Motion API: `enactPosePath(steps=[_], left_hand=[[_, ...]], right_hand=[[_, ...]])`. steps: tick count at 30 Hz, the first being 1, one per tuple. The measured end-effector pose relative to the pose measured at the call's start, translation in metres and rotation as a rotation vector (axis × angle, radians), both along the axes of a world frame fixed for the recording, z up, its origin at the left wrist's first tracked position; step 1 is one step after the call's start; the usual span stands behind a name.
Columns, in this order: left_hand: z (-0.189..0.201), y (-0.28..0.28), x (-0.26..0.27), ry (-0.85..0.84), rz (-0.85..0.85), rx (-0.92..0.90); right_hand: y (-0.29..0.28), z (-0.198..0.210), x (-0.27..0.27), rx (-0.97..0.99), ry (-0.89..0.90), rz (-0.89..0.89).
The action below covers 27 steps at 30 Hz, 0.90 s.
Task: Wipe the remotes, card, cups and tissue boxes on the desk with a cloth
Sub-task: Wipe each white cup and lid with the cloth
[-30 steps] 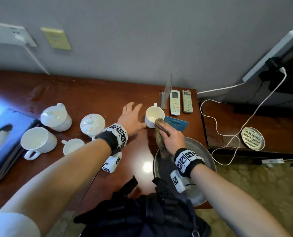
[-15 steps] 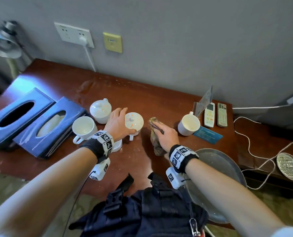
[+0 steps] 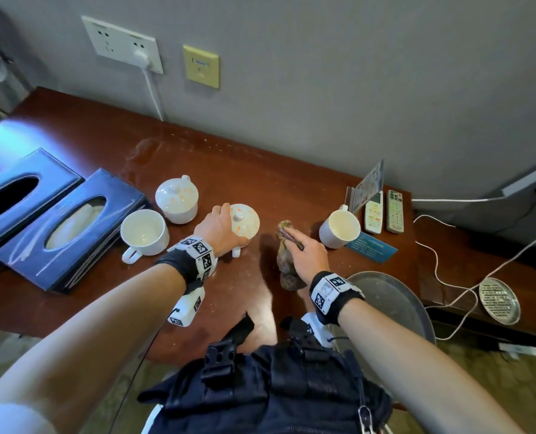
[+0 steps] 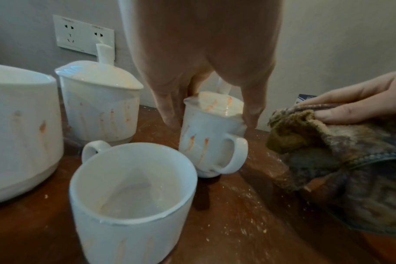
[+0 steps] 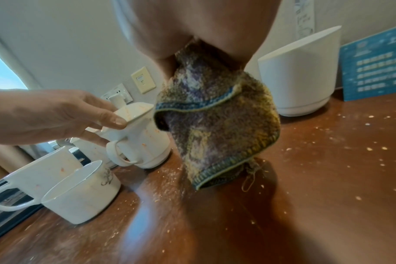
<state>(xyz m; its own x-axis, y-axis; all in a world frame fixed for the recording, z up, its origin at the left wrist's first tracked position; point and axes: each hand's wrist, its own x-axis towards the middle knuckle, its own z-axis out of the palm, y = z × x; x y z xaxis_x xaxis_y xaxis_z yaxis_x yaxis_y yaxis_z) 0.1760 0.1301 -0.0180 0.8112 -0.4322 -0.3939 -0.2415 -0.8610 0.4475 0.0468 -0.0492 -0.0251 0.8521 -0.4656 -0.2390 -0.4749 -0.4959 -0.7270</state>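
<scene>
five white cups stand on the desk (image 3: 260,170): two lidded cups (image 3: 177,195), three open cups (image 3: 144,228). two blue tissue boxes (image 3: 69,227), two remotes (image 3: 373,212), one blue card (image 3: 371,247), one cloth (image 3: 287,261), one metal tray (image 3: 395,296).

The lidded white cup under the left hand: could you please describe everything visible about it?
The small white glazed ceramic cup with a knobbed lid stands on the brown wooden desk, looking slightly tilted, its loop handle facing the person. Orange streaks mark lid and side. The left hand grips its lid rim from above; the cloth hangs beside it, apart.
</scene>
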Motion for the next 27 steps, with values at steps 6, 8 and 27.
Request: enactPosePath(steps=[6,8,27], left_hand=[[-0.004,0.003,0.000,-0.073,-0.038,-0.008],[-0.004,0.004,-0.002,-0.083,-0.065,-0.019],[-0.019,0.014,-0.057,-0.026,-0.359,-0.123]], right_hand=[[0.003,0.001,-0.013,0.010,0.010,-0.054],[0.005,0.000,-0.016,0.020,0.018,-0.070],[0.042,0.004,-0.008,0.124,-0.011,-0.017]])
